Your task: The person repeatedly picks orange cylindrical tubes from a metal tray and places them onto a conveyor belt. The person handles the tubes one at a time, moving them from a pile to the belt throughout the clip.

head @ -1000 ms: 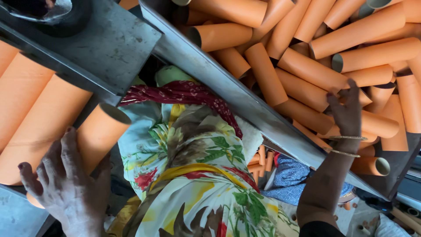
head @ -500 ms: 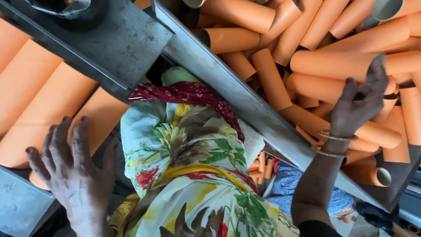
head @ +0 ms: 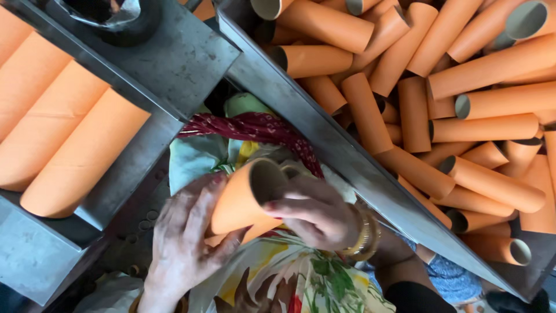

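Observation:
Both hands hold one orange cardboard tube over my lap, its open end facing up and right. My left hand cups the tube from the left and below. My right hand, with gold bangles on the wrist, grips it from the right near the open end. Under the hands lies my flowered yellow and green cloth with a dark red patterned scarf above it.
A grey metal bin edge runs diagonally; beyond it lies a heap of several orange tubes. At left, larger orange tubes lie side by side in a grey metal frame. A blue cloth shows at lower right.
My right hand came back from the tube heap with an orange tube. My left hand rose from the lower left and now grips the same tube at my lap.

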